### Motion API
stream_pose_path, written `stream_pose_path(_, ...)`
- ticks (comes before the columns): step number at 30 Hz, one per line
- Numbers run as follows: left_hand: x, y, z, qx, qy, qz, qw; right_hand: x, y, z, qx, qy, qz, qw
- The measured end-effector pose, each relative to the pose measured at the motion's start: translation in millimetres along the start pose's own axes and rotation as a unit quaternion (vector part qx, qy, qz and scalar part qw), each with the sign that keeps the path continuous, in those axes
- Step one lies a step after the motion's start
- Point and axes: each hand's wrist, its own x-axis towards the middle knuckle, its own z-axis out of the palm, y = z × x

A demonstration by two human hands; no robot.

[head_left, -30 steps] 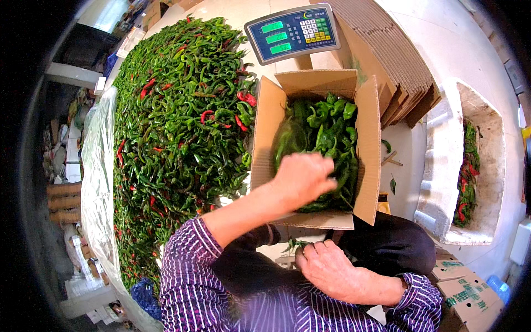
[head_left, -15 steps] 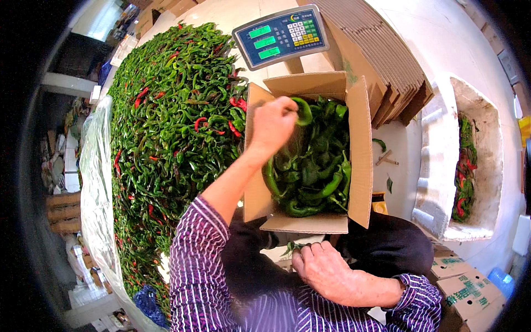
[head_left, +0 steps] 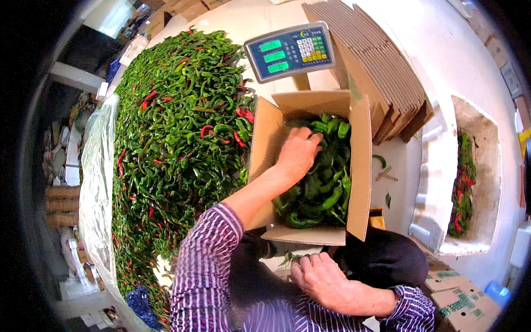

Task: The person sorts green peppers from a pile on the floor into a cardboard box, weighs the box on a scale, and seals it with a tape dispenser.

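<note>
My left hand (head_left: 299, 150) reaches over the left side of an open cardboard box (head_left: 359, 166), its fingers curled down among the long green peppers (head_left: 323, 185) inside. The fingertips are partly hidden, and I cannot see whether a pepper is between them. My right hand (head_left: 322, 281) is low in front of the box, closed, with a bit of green pepper (head_left: 287, 258) poking out by its fingers. Left of the box lies a large heap of green chili peppers (head_left: 171, 138) with some red ones mixed in.
A digital scale display (head_left: 290, 51) stands behind the box. Flattened cartons (head_left: 376, 61) are stacked at the back right. A white foam box (head_left: 481, 232) holding peppers stands at the right. Clear plastic sheeting (head_left: 97, 182) edges the heap. Printed cardboard (head_left: 464, 301) lies lower right.
My left hand has lowered into the box from its upper left, where it held a curved green pepper. That pepper is no longer distinct. My right hand has barely moved; the whole view has shifted slightly.
</note>
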Motion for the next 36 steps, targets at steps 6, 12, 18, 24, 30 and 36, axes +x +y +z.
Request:
stream_pose_path(6,14,28,-10,-0.009,0.019,-0.012,1.0,-1,7,-4,-0.022,-0.025,-0.007,0.999)
stream_pose_path(12,17,27,36,0.029,-0.016,0.028,0.999,7,1,-2,-0.017,-0.024,-0.031,0.999)
stream_pose_path(18,17,34,4,-0.083,-0.066,-0.025,0.994,9,5,-9,-0.01,-0.068,-0.007,0.998)
stream_pose_path(24,-20,56,-82,-0.198,-0.055,0.05,0.977,7,4,-32,0.088,-0.009,-0.033,0.996)
stream_pose_path(30,-58,61,-109,-0.296,-0.117,0.071,0.945,14,-1,-25,0.117,-0.027,-0.041,0.992)
stream_pose_path(36,-60,59,-114,-0.249,-0.172,0.076,0.95,17,-2,-25,0.122,-0.037,-0.037,0.991)
